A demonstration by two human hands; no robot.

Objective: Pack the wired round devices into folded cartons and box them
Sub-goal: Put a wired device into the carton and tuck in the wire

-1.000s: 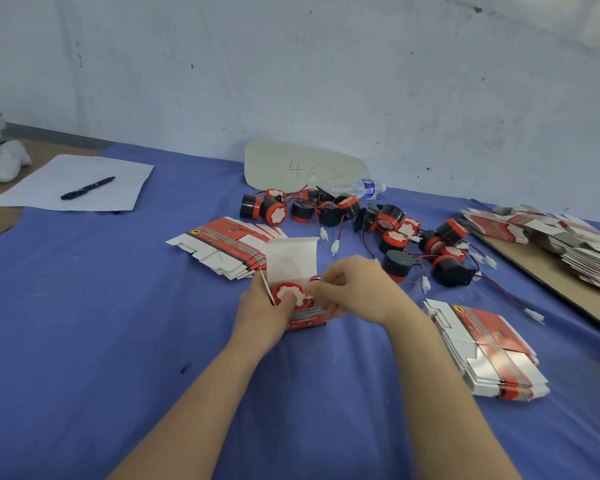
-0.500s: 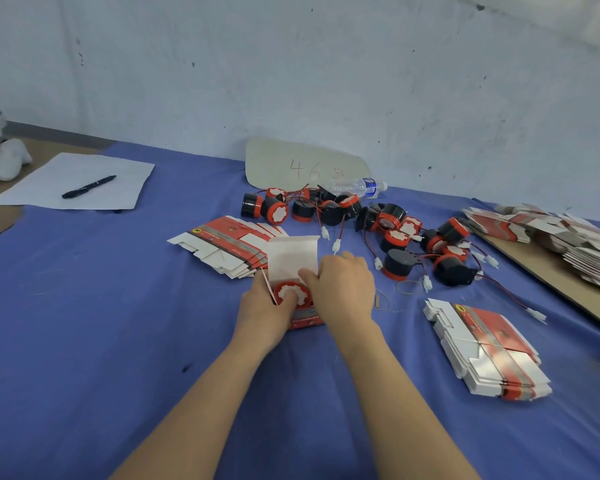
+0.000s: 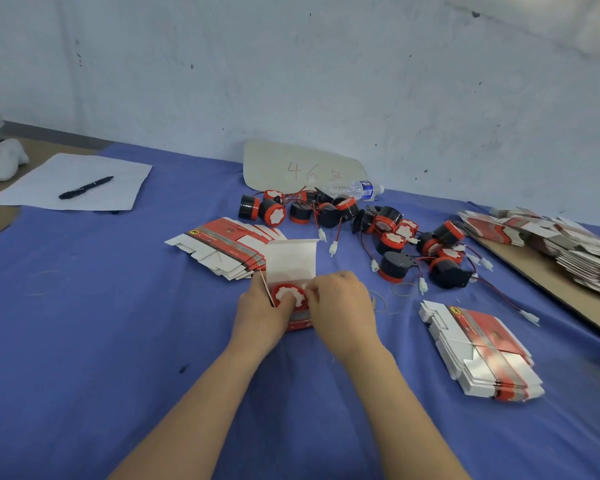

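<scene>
A blue cloth-covered bench [image 3: 84,323] stood against a scuffed pale wall [image 3: 291,81]. Near its middle, the left hand [image 3: 260,313] curled its fingers round a small red-and-white open carton [image 3: 291,261], thumb on the red-rimmed round device [image 3: 286,295] seated inside; the right hand [image 3: 340,306] pinched that device's rim with bent fingers. Loose black-and-red wired devices [image 3: 388,237] lay heaped toward the far edge, with a white paper sheet [image 3: 49,188] and black pen [image 3: 85,187] at the far left corner.
</scene>
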